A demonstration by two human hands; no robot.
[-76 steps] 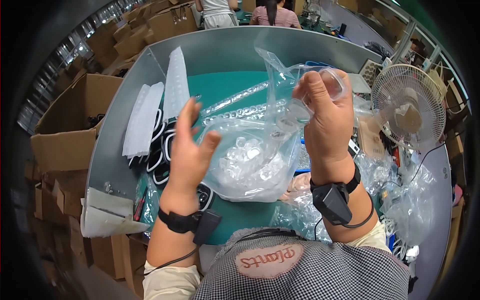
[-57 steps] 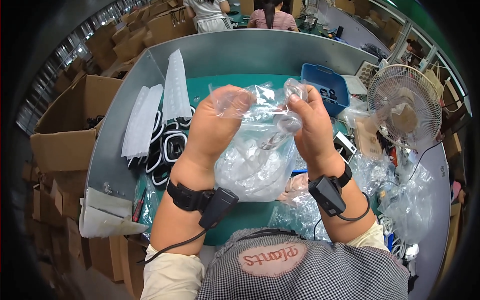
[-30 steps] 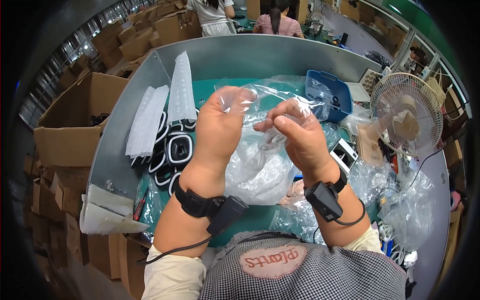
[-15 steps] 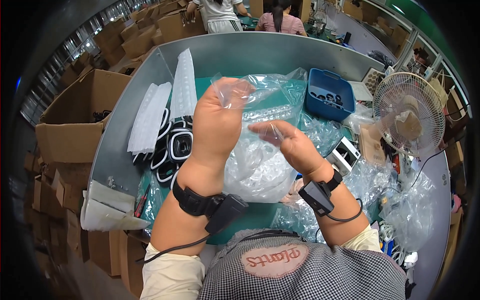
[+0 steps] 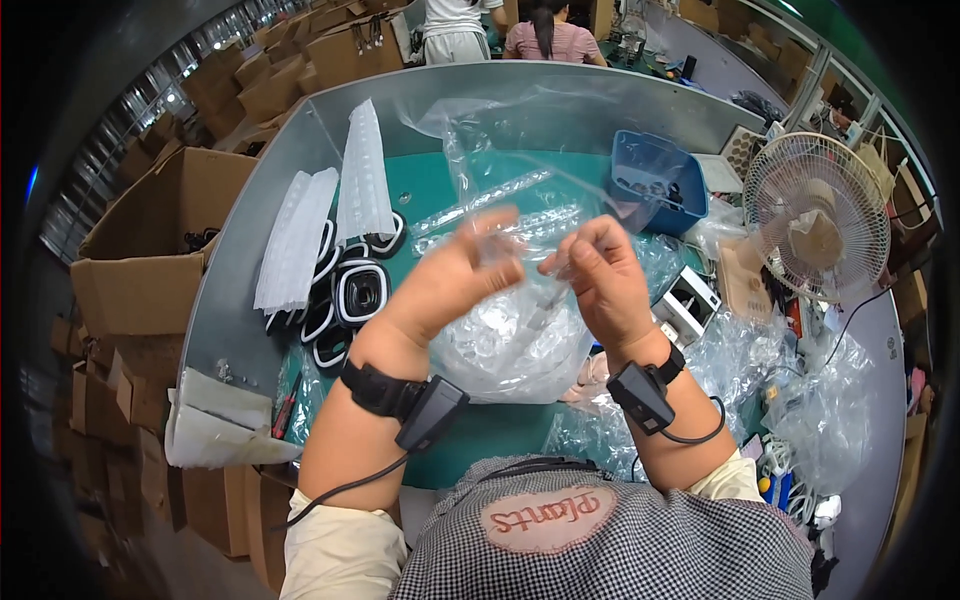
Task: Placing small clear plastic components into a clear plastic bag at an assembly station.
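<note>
"Along the counter (image 5: 487, 440), from the left?"
"Black-and-white frames (image 5: 361, 292), then the left hand (image 5: 450, 275), blurred, thumb and fingers well parted; I can't tell whether it grips anything."
"And the bag of clear pieces (image 5: 510, 378)?"
"On the counter, between the hands. The right hand (image 5: 612, 290) pinches clear film (image 5: 465, 160) between thumb and fingers; farther right, a blue basket (image 5: 685, 218)."

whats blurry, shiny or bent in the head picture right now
Head view: the left hand is blurred, the right hand crisper; head view: white highlights on the clear bag; head view: fisheye curves the grey back wall, and the picture's corners go black.
</note>
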